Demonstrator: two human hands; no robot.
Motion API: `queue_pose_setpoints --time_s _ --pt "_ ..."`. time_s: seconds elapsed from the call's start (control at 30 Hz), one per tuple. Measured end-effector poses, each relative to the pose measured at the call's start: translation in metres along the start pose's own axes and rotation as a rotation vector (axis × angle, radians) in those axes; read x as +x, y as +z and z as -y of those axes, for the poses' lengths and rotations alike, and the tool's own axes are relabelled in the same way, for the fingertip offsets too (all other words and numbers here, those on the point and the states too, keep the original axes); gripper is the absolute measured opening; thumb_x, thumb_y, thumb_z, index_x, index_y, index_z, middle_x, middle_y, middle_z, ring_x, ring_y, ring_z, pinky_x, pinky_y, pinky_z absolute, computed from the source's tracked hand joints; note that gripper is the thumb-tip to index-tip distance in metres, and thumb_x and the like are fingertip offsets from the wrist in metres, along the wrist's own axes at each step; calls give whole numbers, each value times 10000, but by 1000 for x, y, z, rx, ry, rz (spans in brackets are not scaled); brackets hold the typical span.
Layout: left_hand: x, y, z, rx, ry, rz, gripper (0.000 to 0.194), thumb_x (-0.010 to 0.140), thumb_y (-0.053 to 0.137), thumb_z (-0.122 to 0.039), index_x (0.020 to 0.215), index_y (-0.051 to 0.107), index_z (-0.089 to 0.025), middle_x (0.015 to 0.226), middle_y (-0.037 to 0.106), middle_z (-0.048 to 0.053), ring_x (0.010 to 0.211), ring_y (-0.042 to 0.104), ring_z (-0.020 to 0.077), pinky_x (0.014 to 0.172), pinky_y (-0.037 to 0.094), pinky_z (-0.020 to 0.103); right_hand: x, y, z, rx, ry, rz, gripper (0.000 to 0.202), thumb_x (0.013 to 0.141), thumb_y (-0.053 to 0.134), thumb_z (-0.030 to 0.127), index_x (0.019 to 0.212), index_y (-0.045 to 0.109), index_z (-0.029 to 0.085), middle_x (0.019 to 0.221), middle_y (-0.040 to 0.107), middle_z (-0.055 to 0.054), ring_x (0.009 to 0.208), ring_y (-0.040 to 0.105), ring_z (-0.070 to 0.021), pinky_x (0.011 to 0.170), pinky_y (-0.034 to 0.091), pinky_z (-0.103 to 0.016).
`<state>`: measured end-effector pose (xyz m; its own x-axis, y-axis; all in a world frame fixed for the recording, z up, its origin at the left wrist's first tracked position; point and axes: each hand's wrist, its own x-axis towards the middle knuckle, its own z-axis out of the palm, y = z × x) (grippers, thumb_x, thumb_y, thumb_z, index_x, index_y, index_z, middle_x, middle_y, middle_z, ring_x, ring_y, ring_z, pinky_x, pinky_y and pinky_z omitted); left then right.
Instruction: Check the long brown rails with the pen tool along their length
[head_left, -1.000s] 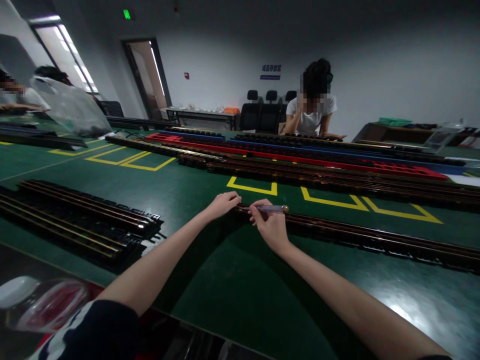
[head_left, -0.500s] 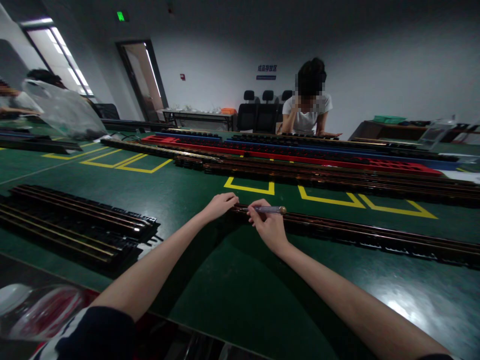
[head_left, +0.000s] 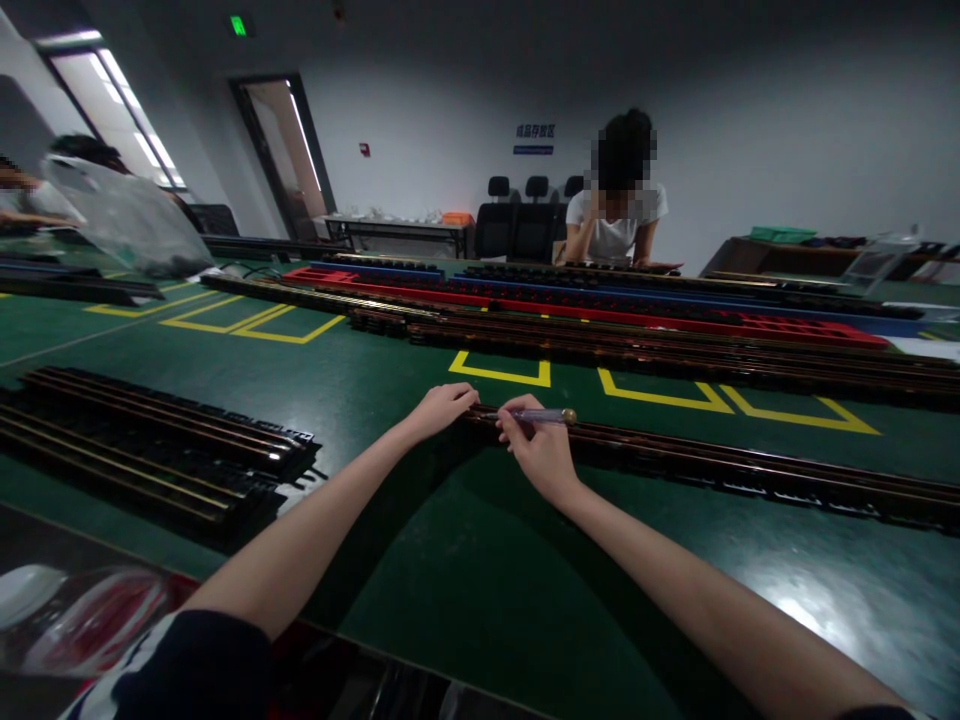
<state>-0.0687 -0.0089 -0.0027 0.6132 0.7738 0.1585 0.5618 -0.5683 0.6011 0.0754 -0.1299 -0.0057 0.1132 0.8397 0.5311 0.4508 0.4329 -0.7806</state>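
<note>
A long dark strip with copper-coloured lines (head_left: 720, 460) lies across the green table (head_left: 465, 560), running from the middle to the right edge. My left hand (head_left: 444, 408) rests at the strip's left end, its fingers together on it; what they hold, if anything, is too small to make out. In my right hand (head_left: 536, 445) is a slim screwdriver-like tool with a clear purplish handle (head_left: 551, 415). Its thin tip points left at the strip, close to my left fingertips. The fingers of my right hand are pinched round the tool.
Dark strips (head_left: 150, 430) lie stacked at the left. Beyond my hands stretch more dark strips (head_left: 637, 345) and a red rack (head_left: 810, 332). A person (head_left: 615, 220) leans on the far side. A plastic bag (head_left: 135, 215) stands back left, a clear jar (head_left: 97, 620) at the lower left.
Both hands keep nearly the same place and hold. The view has shifted very slightly, and the tool sits a touch further right and higher in the picture.
</note>
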Motion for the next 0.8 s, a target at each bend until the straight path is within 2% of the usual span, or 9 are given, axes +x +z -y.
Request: queue_pose_setpoints --time_s 0.37,0.8 --pt "1 1 2 -8 -6 1 370 831 334 -400 785 630 -182 822 666 40 789 606 188 756 461 285 1 -1 2 1 11 -4 220 866 510 408 821 534 195 651 606 -20 556 608 -157 455 484 -245" --pt "0 0 1 -8 -23 3 367 836 337 -388 780 629 -173 816 674 47 782 611 192 741 462 297 1 0 2 34 30 -48 178 862 516 358 812 524 188 647 604 -21 542 611 -157 457 491 -254"
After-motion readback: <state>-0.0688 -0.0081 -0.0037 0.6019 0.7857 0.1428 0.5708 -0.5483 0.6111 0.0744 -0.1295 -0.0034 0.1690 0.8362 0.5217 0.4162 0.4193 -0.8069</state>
